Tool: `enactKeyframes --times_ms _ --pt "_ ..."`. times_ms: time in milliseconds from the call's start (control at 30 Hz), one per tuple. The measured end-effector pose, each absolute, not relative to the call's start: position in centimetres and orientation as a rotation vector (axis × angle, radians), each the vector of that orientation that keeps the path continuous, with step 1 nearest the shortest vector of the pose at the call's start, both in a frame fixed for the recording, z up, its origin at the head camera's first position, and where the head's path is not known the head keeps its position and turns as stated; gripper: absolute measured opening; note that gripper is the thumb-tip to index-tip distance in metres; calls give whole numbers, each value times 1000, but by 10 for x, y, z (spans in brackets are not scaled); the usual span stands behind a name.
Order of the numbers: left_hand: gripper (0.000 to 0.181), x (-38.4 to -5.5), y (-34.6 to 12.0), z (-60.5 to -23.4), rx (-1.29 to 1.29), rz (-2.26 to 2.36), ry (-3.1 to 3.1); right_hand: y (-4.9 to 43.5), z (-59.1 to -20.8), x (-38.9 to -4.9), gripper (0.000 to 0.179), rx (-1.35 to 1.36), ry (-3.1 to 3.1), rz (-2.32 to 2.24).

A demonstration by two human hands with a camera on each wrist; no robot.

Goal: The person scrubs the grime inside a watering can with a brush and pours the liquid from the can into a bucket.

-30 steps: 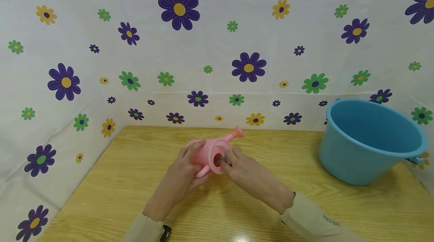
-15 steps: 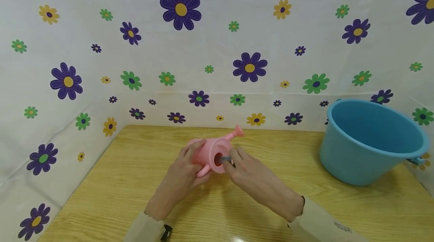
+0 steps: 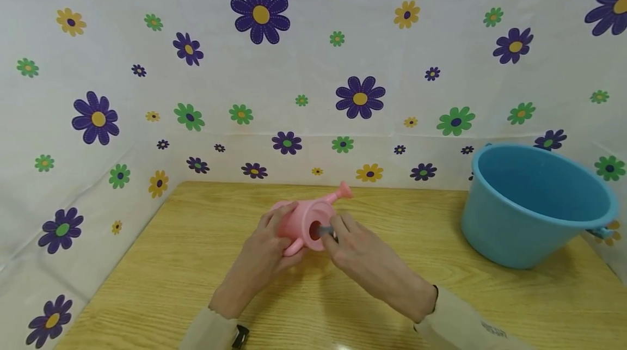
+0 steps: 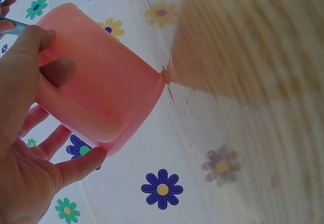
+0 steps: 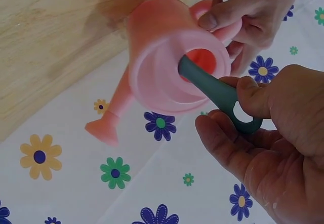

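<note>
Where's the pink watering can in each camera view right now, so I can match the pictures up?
Head: the pink watering can is below centre.
Left wrist: the pink watering can is in the upper left.
Right wrist: the pink watering can is in the upper middle.
Shared landmark: the left hand, gripping it in all three.

Flowered white sheeting (image 3: 308, 67) backs a wood-grain table (image 3: 191, 241), lit perhaps from overhead.
</note>
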State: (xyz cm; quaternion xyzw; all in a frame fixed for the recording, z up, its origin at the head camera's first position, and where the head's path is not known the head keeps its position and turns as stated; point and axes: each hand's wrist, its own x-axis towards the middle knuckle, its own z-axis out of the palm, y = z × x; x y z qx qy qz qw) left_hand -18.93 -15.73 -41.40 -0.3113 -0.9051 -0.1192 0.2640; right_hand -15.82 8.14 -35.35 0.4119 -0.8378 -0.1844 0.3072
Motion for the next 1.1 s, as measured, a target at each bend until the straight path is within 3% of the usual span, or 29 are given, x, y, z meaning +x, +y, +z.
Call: enactKeyframes --times_ms 1100 --pt "32 -189 -158 -412 -838 -366 -2461 70 -378 -171 18 1065 -2365 -292"
